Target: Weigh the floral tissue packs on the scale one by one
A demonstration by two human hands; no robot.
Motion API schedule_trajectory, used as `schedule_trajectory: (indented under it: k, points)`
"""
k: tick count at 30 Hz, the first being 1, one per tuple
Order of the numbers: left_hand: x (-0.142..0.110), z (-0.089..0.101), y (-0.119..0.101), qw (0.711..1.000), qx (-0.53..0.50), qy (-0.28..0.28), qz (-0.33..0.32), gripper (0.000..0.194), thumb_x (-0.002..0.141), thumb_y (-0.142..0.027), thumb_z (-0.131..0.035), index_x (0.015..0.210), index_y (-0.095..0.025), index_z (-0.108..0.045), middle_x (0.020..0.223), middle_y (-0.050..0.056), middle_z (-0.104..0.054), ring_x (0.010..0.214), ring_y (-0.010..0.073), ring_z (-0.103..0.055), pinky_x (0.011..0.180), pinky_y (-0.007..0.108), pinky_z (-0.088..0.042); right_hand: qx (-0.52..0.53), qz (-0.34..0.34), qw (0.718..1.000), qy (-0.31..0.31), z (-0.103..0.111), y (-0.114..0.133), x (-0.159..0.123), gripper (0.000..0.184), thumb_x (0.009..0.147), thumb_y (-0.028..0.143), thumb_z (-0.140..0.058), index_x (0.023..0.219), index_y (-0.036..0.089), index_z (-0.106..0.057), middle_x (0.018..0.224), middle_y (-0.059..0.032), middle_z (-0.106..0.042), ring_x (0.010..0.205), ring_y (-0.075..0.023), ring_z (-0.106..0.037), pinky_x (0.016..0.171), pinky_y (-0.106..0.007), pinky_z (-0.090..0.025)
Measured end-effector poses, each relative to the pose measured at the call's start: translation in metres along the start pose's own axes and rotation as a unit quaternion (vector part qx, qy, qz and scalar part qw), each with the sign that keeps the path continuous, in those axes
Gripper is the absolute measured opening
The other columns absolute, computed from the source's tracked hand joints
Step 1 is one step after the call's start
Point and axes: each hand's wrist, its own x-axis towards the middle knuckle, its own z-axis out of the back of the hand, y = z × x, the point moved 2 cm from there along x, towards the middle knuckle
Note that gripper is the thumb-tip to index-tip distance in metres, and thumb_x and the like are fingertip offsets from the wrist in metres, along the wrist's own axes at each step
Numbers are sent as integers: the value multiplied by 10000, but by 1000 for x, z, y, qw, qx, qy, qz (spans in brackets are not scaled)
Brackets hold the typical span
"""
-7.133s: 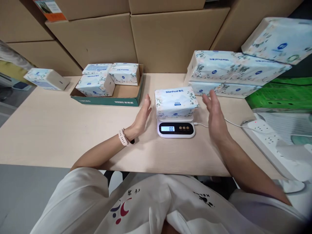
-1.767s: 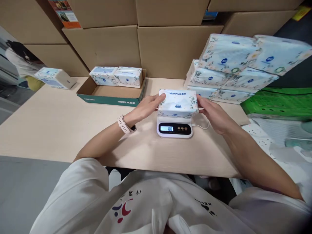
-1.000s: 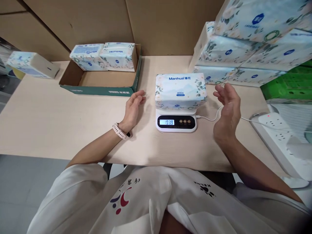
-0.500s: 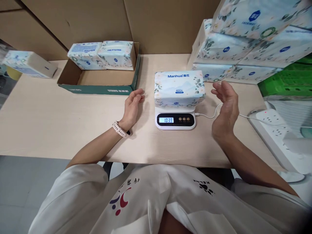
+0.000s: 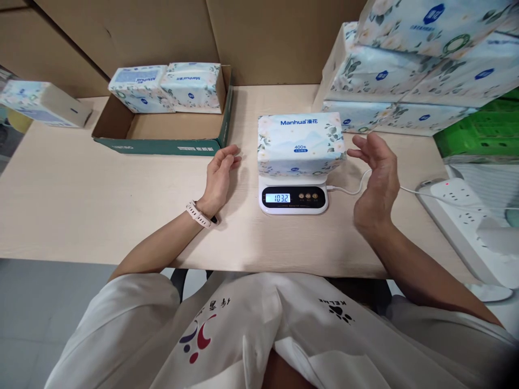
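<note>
A floral pack of tissues [image 5: 300, 145] lies on a white digital kitchen scale [image 5: 292, 209], whose lit display reads about 103.2. My left hand [image 5: 220, 178] rests on the table left of the scale, fingers loosely curved and holding nothing. Right of the pack, my right hand [image 5: 376, 178] is raised with its palm turned inward and its fingers apart. Neither hand touches the pack. Near my left fingertips is the corner of a green-sided cardboard tray [image 5: 162, 147], in which two more tissue packs [image 5: 192, 89] stand along the back.
Several tissue packs [image 5: 389, 78] are stacked at the right back, beside a green plastic crate [image 5: 482, 127]. A single tissue pack [image 5: 44, 102] lies at the far left. A power strip [image 5: 466, 216] sits at the right edge, and a white cable [image 5: 357, 190] runs to the scale. Cardboard [image 5: 284, 43] stands behind.
The scale's reading has gone from about 103.9 to 103.2. My right hand is slightly closer to the pack. The view has shifted slightly; my left hand stays in place.
</note>
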Motion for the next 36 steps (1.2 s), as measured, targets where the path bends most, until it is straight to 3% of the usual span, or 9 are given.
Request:
schedule_trajectory:
  k: [6, 14, 18, 27, 36]
  points:
    - [0, 0, 1, 1000, -4, -2, -3, 190, 977, -314, -634, 1124, -260, -741, 1341, 72, -767, 1083, 195, -761, 1128, 403, -589, 16, 22, 999, 20, 2, -3, -1, 535, 1127, 600, -360, 1553, 403, -616, 1573, -39, -673, 1408, -273, -683, 1291, -532, -467]
    - [-1, 2, 0, 1000, -1, 10, -7, 195, 986, -344, -651, 1142, -266, -739, 1360, 79, -759, 1112, 202, -763, 1148, 418, -584, 5, 2, 1000, 25, 4, -3, -1, 593, 1107, 661, -353, 1561, 374, -604, 1582, -74, -659, 1437, -313, -662, 1301, -583, -447]
    - [0, 2, 2, 1000, 6, 12, -12, 201, 992, -386, -665, 1147, -278, -733, 1372, 77, -754, 1130, 210, -764, 1150, 423, -582, 26, 18, 999, 23, 4, -6, 0, 547, 1117, 626, -366, 1551, 407, -617, 1577, -57, -663, 1432, -304, -666, 1295, -571, -455]
    - [-2, 0, -2, 1000, -7, 0, -2, 181, 990, -318, -651, 1131, -262, -751, 1335, 68, -779, 1080, 192, -761, 1132, 392, -591, 1, -2, 1000, 31, 4, -3, 0, 585, 1113, 641, -353, 1564, 355, -594, 1593, -75, -654, 1464, -283, -650, 1307, -538, -458]
    - [1, 2, 3, 1000, 11, 13, -10, 211, 1002, -344, -628, 1168, -265, -731, 1373, 75, -751, 1120, 188, -754, 1135, 378, -583, 24, -39, 997, 64, 2, -5, 0, 629, 1115, 654, -369, 1656, 358, -491, 1680, -74, -587, 1657, -268, -461, 1374, -496, -388]
